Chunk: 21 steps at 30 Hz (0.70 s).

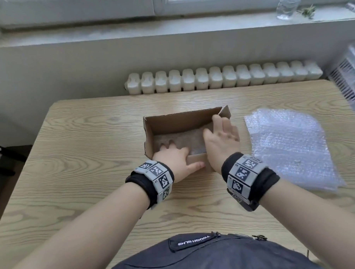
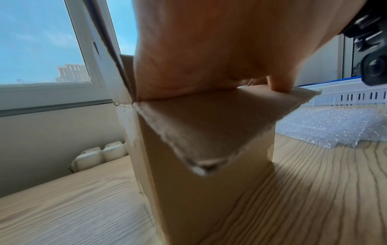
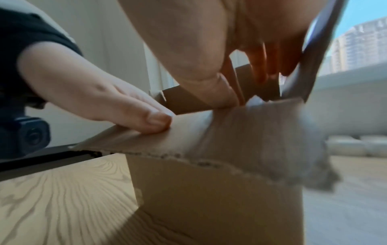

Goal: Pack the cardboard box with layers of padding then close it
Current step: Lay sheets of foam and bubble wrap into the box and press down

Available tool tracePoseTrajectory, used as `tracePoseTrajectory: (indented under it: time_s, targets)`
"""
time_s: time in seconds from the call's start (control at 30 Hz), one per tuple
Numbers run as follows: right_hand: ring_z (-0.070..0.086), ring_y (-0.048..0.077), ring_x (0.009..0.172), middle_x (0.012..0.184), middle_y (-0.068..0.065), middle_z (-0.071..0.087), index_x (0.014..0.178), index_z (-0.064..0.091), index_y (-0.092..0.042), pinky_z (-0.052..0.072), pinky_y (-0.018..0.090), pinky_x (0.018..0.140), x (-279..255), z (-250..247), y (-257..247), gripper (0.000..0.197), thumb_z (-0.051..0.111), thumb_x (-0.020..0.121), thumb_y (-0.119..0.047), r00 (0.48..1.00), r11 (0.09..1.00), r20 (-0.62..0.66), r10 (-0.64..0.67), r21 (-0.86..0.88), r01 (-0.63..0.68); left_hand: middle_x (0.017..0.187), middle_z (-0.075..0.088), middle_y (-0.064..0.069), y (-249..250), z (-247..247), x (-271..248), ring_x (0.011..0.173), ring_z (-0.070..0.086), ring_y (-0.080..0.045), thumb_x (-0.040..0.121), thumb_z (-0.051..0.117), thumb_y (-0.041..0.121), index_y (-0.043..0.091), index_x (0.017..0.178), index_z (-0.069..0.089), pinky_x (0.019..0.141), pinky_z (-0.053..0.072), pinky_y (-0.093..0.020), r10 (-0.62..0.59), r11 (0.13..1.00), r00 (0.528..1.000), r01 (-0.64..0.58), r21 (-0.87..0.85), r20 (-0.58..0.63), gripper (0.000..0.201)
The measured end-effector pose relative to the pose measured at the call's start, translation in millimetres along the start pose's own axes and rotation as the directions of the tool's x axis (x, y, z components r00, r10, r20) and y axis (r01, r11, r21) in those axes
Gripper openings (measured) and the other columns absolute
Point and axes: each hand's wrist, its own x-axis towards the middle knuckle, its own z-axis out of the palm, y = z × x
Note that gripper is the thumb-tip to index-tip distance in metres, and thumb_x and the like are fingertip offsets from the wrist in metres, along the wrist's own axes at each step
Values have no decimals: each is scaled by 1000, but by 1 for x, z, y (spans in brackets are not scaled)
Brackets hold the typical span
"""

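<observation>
Cardboard box [image 1: 179,122] sitting open mid-table [image 1: 81,151], both hands reaching in. Left hand [image 1: 173,156] lying flat, fingers spread on the padding [image 1: 184,138], thumb pressing the near flap [image 2: 209,126]. Right hand [image 1: 221,136] open at the right wall, probably touching it. Bubble wrap [image 1: 289,146] lying just right.

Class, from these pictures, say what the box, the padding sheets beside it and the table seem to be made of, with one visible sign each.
Box: corrugated cardboard, matt brown; the torn flap edge in the wrist views shows fluting.
Padding sheets: clear plastic bubble wrap, glossy, with rows of small bubbles.
Table: pale wood-grain top, matt; whether solid wood or laminate cannot be told.
</observation>
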Motion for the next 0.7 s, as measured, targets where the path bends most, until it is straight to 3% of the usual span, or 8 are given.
tracePoseTrajectory:
  time_s: [0.1, 0.27, 0.43, 0.57, 0.6, 0.67, 0.7]
  targets:
    - [37, 31, 120, 128, 13, 41, 109, 59, -1, 35, 36, 94, -2, 6, -8, 26, 51, 86, -12, 998, 998, 44, -40, 48, 38, 129, 48, -19, 0, -3, 3, 118, 46, -40, 76, 27, 81, 30, 126, 50, 90, 47, -43, 17, 1000, 1000, -17, -4, 7, 75]
    - [38, 34, 126, 136, 20, 36, 130, 41, -3, 37, 39, 101, 4, 20, -13, 40, 47, 92, -17, 960, 972, 253, 121, 168, -167, 130, 53, -19, -2, -6, 5, 114, 54, -36, 76, 29, 80, 30, 136, 45, 88, 46, -38, 49, 999, 998, -49, -16, 29, 79]
    - [53, 35, 118, 131, 20, 50, 140, 34, -5, 46, 38, 94, 18, 17, -7, 47, 39, 94, -15, 902, 958, 416, 111, 196, -208, 124, 60, -14, 0, 0, 1, 110, 57, -31, 70, 31, 86, 26, 131, 50, 89, 49, -37, 76, 997, 996, -74, -34, 43, 87]
    - [55, 31, 120, 131, 16, 56, 127, 54, -2, 45, 36, 97, 26, 18, -16, 35, 41, 97, -13, 839, 994, 541, 59, 43, -97, 115, 65, -5, 1, 5, -1, 101, 61, -25, 71, 37, 84, 24, 125, 55, 77, 49, -31, 83, 994, 996, -81, -68, 26, 82]
    - [55, 31, 119, 129, 15, 57, 126, 55, -3, 45, 37, 95, 31, 23, -16, 34, 43, 95, -14, 823, 997, 565, 59, 11, -79, 115, 65, -5, 1, 5, 0, 100, 61, -25, 71, 38, 84, 25, 126, 54, 75, 48, -30, 81, 994, 996, -79, -77, 32, 82]
    - [56, 34, 117, 126, 15, 58, 126, 55, -5, 46, 40, 92, 38, 28, -16, 37, 49, 91, -18, 845, 998, 534, 34, 18, -52, 116, 64, -5, 0, 4, 2, 99, 61, -25, 71, 38, 83, 26, 128, 53, 72, 46, -30, 79, 994, 996, -75, -84, 50, 83]
    - [55, 34, 118, 125, 14, 57, 127, 54, -5, 47, 39, 92, 39, 27, -17, 38, 49, 92, -20, 826, 999, 562, 43, -38, -26, 116, 64, -5, 0, 4, 3, 98, 61, -24, 71, 38, 84, 26, 129, 53, 71, 46, -30, 78, 994, 995, -73, -83, 59, 83]
